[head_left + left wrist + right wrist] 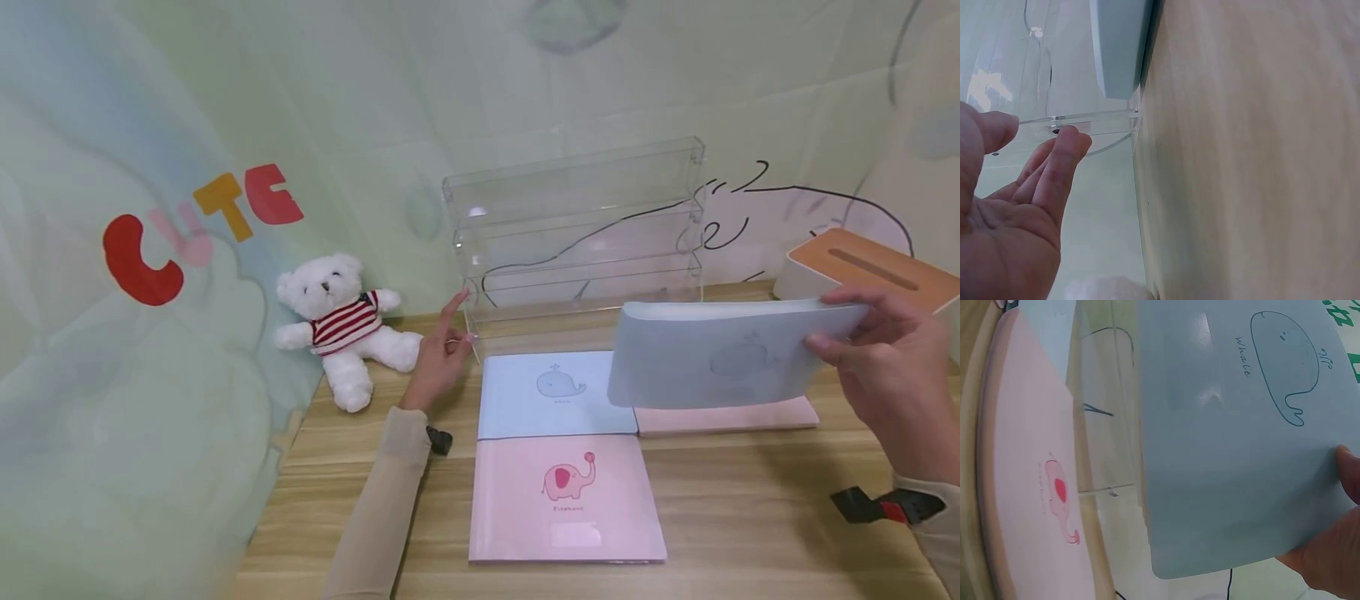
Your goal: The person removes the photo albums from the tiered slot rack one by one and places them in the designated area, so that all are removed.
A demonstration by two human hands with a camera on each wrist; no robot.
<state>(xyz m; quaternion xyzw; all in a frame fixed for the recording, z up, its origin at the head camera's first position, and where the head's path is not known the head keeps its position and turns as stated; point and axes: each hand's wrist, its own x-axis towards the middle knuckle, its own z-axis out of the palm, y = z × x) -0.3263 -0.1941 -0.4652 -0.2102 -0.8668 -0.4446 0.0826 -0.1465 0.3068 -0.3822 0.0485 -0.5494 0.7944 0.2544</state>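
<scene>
My right hand (pixel 892 358) pinches a light-blue notebook (pixel 675 367) by its right end, holding it raised above the table. Its cover bears a whale drawing, seen sharply in the right wrist view on the notebook (pixel 1229 487). At the left, my left hand (pixel 442 358) touches the side of a clear acrylic tiered rack (pixel 577 242) with fairly straight fingertips (pixel 1069 140). Below the rack lie a blue whale notebook (pixel 517 400) and a pink elephant notebook (pixel 517 508). Another pink notebook (pixel 735 417) is partly hidden by the raised one.
A white teddy bear (pixel 345 329) in a striped shirt sits left of the rack. An orange-topped box (pixel 885 271) stands at the back right. A printed cloth (pixel 375 100) hangs behind the wooden table (pixel 720 517).
</scene>
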